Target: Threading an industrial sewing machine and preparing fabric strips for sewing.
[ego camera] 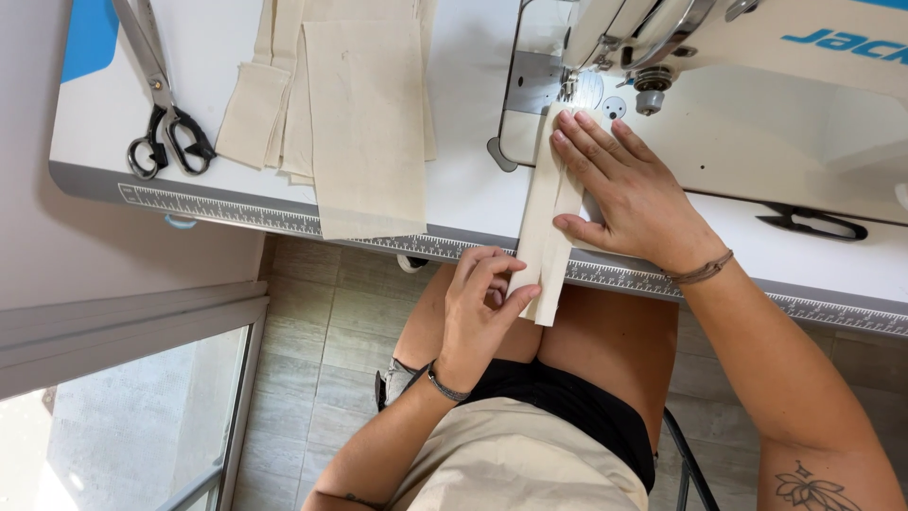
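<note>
Pinching fabric strip (547,222) at table edge (284,220): left hand (478,317); right hand (629,194) flat, fingers together.

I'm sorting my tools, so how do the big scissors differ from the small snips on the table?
The scissors lie at the table's left end, far from both hands; the snips lie at the right, beside the machine base. The scissors are much larger, with long bright blades and two loop handles; the snips are small, flat and all dark. Both lie untouched on the white table.
</note>
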